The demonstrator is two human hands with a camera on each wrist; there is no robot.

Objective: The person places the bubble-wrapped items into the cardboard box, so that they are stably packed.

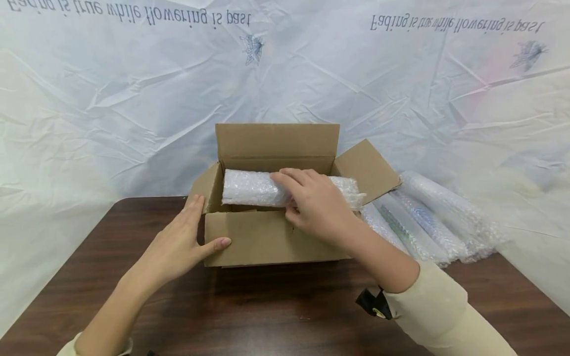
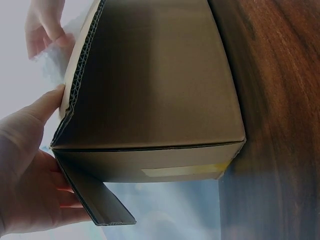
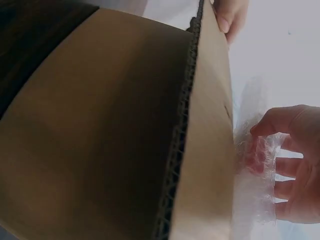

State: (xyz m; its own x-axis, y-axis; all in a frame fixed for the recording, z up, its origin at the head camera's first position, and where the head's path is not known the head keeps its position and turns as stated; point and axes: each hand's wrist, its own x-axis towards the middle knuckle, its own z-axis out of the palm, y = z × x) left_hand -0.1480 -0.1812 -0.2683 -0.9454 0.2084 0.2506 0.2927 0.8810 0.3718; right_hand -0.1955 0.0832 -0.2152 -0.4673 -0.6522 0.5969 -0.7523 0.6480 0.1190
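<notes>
Brown rectangular cardboard box (image 1: 262, 242) | right hand (image 1: 317, 203): grips clear oblong bubble-wrap bundle (image 1: 251, 189) at box's mouth | left hand (image 1: 180, 243): fingers straight, touching box's front-left corner | clear cylindrical bubble-wrap rolls (image 1: 429, 220): right of box

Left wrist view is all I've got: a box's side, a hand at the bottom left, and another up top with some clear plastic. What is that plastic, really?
Observer: A long bubble-wrapped bundle; the head view shows it lying lengthwise across the opening of the cardboard box, with the right hand on it.

Visitor: Ooh, are there more of those somewhere?

Observer: Yes, several more wrapped bundles lie side by side on the table, to the right of the box.

Visitor: And the box's far side, which I can't see?

Observer: A far flap stands up there, behind the bundle.
</notes>
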